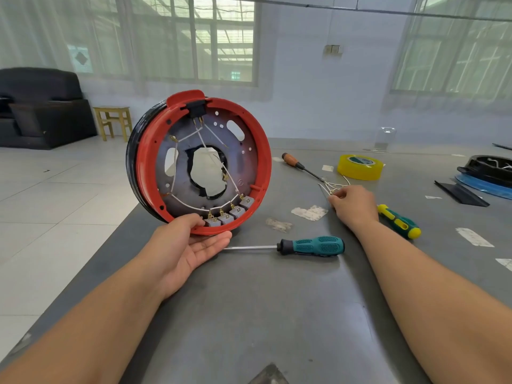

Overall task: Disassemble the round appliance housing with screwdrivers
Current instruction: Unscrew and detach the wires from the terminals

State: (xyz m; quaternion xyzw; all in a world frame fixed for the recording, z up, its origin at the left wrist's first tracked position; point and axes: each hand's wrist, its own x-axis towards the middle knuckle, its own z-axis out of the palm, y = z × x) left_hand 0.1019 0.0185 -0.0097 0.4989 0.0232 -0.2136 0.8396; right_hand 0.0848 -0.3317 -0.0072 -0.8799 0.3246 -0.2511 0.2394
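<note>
While the round housing (199, 164) stands on edge at the near left corner of the grey table (277, 314), its open red-rimmed face turned toward the person, the left hand (191, 245) cradles its lower rim, palm up with fingers relaxed beneath and the thumb hooked over the rim beside the row of grey terminal blocks (230, 214); the right hand (354, 203) lies well to the right, fingertips pinching a small loose bundle of wires (333, 187) on the tabletop; between the two hands lies the teal-handled screwdriver (310, 246), its long axis running left to right, the shaft tip just beside the left hand's fingers and the handle toward the right forearm, so the right hand looks the likelier one to take it up once the wires are released; a wooden-handled screwdriver (299, 166) and a green-and-yellow one (399, 221) lie further right, near a yellow tape roll (360, 166); the tabletop is scuffed and flecked with torn tape scraps; beyond it are pale floor tiles, a dark sofa (41, 106), a small wooden stool (113, 120) and large curtained windows.
</note>
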